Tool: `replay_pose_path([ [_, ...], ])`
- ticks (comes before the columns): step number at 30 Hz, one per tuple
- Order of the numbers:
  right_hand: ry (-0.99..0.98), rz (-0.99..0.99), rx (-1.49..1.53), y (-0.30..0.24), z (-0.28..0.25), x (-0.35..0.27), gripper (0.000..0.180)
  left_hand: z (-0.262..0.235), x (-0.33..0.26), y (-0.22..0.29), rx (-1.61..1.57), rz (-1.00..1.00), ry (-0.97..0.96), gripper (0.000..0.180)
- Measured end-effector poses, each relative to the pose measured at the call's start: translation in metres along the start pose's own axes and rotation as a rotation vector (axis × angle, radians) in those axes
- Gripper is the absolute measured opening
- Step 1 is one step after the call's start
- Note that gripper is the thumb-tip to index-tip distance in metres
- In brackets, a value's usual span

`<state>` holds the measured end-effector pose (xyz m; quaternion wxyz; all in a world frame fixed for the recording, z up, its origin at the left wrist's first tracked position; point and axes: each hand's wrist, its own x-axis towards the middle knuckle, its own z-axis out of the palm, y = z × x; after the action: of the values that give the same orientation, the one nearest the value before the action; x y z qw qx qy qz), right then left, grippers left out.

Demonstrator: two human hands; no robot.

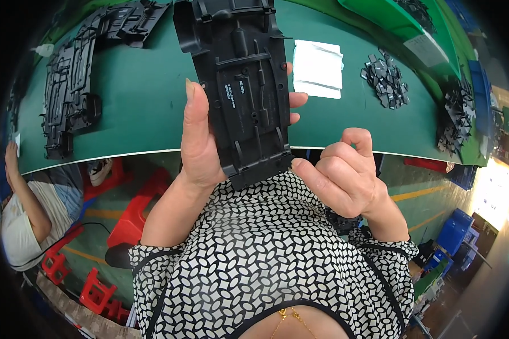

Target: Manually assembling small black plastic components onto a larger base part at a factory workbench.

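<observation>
Right hand [345, 178] clenched at black plastic panel [240, 85] (small white label), left hand [201, 141] grasping it.

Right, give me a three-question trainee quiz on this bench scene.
1. True or false: the left hand holds the black panel up off the green table.
2. Which part of the panel does the right hand touch? A) top edge B) lower right corner C) nothing
3. Fill in: the heap of small black clips lies to the ___ of the white packet.

Key: 1 true; 2 B; 3 right
</observation>
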<state>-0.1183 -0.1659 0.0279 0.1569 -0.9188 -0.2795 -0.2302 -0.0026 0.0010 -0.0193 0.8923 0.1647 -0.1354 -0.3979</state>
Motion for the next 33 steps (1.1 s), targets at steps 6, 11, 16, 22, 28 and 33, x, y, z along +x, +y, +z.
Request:
replay_pose_path([
  [6, -0.009, 0.005, 0.011, 0.001, 0.001, 0.001, 0.026, 0.002, 0.000, 0.000, 0.026, -0.018, -0.028, 0.090],
  [11, -0.013, 0.009, 0.010, 0.001, 0.000, 0.001, 0.024, 0.000, -0.001, -0.002, -0.055, 0.013, -0.045, 0.090],
  [16, -0.020, 0.017, 0.024, 0.001, -0.001, 0.003, 0.023, 0.004, 0.000, 0.002, 0.070, -0.011, -0.033, 0.091],
  [22, -0.022, 0.019, 0.043, 0.001, 0.001, 0.005, 0.022, -0.001, -0.002, -0.002, 0.088, -0.025, -0.053, 0.091],
  [28, -0.015, 0.052, 0.082, 0.001, 0.000, 0.006, 0.023, 0.004, -0.002, -0.003, -0.030, -0.018, -0.007, 0.091],
  [33, -0.041, 0.168, 0.191, 0.002, 0.003, 0.008, 0.022, 0.005, -0.002, -0.002, -0.053, -0.027, 0.015, 0.090],
])
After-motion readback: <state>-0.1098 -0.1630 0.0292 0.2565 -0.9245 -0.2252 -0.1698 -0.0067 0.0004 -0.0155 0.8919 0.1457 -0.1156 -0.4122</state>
